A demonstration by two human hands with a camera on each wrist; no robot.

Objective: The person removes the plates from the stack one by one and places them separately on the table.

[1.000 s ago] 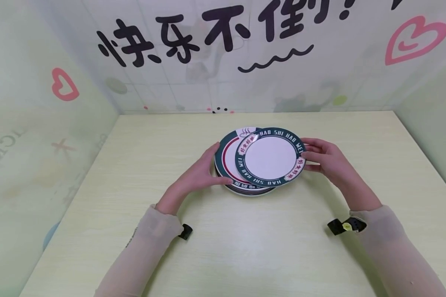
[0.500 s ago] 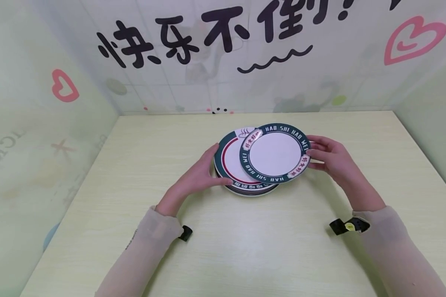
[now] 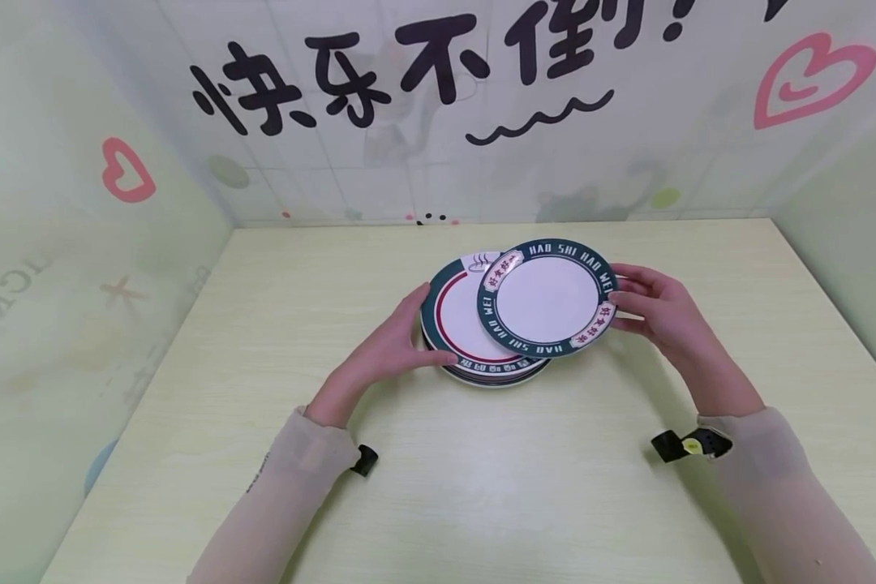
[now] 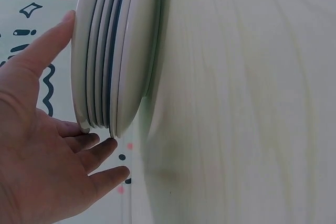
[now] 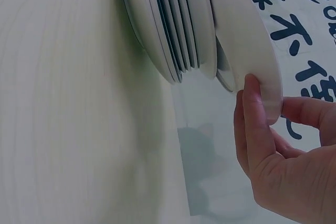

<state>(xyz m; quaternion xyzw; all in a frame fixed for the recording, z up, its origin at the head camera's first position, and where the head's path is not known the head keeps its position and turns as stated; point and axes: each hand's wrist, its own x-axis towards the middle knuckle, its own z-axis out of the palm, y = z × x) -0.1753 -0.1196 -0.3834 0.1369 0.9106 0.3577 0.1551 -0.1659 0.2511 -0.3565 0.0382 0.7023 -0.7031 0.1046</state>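
My right hand [image 3: 660,320] pinches the right rim of a round plate [image 3: 547,300] with a dark green lettered border and white centre. The right wrist view shows this plate's pale underside [image 5: 247,40] tilted up from the stack, thumb on one face and fingers on the other. Below it, a stack of plates [image 3: 461,320] stands on the table, its top one green-edged with a red ring and partly covered. My left hand [image 3: 390,345] spans the stack's left edge, thumb extended along the near rim. In the left wrist view, its spread fingers [image 4: 97,156] touch the plates' edges.
The light wood table [image 3: 474,487] extends in front of the stack and to both sides. A printed wall [image 3: 336,178] with black lettering rises behind, and side walls [image 3: 80,284] flank the table. Both forearms wear beige sleeves with dark wrist straps [image 3: 689,445].
The lettered plate has slid right and slightly away with my right hand, turning a little and uncovering more of the plate beneath. My left hand has stayed at the stack.
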